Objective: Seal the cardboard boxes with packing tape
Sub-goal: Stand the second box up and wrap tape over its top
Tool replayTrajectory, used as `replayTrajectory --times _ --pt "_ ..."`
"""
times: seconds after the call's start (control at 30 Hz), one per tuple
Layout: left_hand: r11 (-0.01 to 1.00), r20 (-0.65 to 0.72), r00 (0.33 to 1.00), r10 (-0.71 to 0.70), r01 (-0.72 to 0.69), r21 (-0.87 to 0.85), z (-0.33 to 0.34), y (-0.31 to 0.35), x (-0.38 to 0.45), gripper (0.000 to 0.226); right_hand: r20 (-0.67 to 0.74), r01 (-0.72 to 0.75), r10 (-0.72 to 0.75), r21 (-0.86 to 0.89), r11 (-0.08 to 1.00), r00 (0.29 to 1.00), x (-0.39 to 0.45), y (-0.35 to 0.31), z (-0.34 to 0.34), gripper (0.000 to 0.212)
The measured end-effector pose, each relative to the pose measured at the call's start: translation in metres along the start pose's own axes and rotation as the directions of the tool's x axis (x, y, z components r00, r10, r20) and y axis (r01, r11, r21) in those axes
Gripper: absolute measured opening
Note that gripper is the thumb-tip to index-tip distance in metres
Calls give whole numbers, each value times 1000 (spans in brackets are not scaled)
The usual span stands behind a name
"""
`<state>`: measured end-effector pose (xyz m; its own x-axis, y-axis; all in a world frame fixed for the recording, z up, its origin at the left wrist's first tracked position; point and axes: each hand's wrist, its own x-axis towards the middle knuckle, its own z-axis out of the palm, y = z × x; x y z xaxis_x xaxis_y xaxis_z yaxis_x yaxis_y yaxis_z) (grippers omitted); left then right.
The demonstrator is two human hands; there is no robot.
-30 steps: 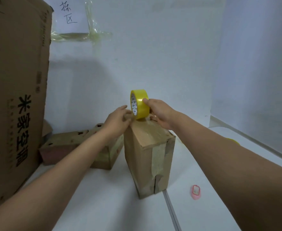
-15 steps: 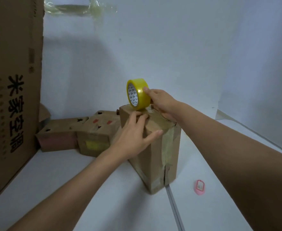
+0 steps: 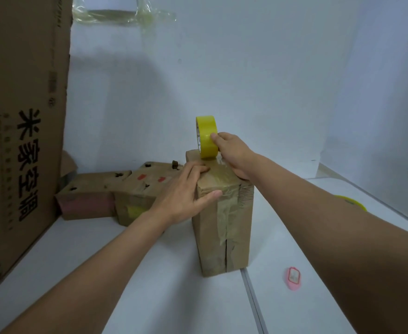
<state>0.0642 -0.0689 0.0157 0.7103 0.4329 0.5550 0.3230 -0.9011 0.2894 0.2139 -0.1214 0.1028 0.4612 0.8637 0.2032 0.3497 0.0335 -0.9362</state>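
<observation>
- Upright on the white desk stands a tall cardboard box, with clear tape already running over its top and down its near face
- On top of that box, at the far end, a yellow packing tape roll stands on edge, touching the box top
- Right hand: its grip grasps the roll, thumb on the yellow outer band, with the heel of the hand over the box's right top edge
- Left hand: its grip is released, fingers flat on the box top and thumb pressed against the near face
- Left of the box, two low worn cardboard boxes lie side by side
- Further left of the box rises a large printed carton
- Right of the box and nearer the camera, a small pink object lies on the desk
- Right of the box, behind the right forearm, part of a second yellow roll shows
</observation>
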Motion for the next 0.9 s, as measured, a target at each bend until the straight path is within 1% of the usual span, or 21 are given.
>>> replayTrajectory --times 0.07,0.17,0.27,0.37,0.43,0.5,0.6,0.7,0.8,0.9 --pt "1000 -4 1000 8 -7 12 0 -1 1 82 -27 8 -8 -3 1000 1000 -3 -3 -1 42" --pt "999 -7 1000 -18 18 39 -3 -7 4 77 -87 51 -50 3 999 995 -9 -13 -2 52" --pt "999 10 1000 8 -8 48 -1 -8 9 75 -126 9 5 111 994 992 -18 -25 -6 50" --pt "999 24 1000 -17 16 43 2 -7 12 77 -163 -3 26 139 990 986 -34 -26 -13 51" --pt "998 22 998 -52 51 36 2 -9 15 74 -154 22 -3 127 992 988 -46 -26 -16 48" --pt "997 39 997 -66 65 31 1 -12 19 70 -169 25 -13 70 997 986 -60 -26 -19 54" --pt "998 65 996 -57 55 33 2 -14 26 70 -220 -9 14 25 1000 975 -77 -19 -25 43" --pt "994 77 995 -67 59 93 5 -12 32 77 -231 -42 39 -11 999 972 -92 -10 -26 44" --pt "987 81 995 -53 40 153 7 -13 36 71 -243 -65 56 -28 998 968 -99 -1 -23 48" --pt "986 93 994 -51 35 164 7 -14 35 70 -262 -80 67 -40 996 963 -100 4 -22 50"
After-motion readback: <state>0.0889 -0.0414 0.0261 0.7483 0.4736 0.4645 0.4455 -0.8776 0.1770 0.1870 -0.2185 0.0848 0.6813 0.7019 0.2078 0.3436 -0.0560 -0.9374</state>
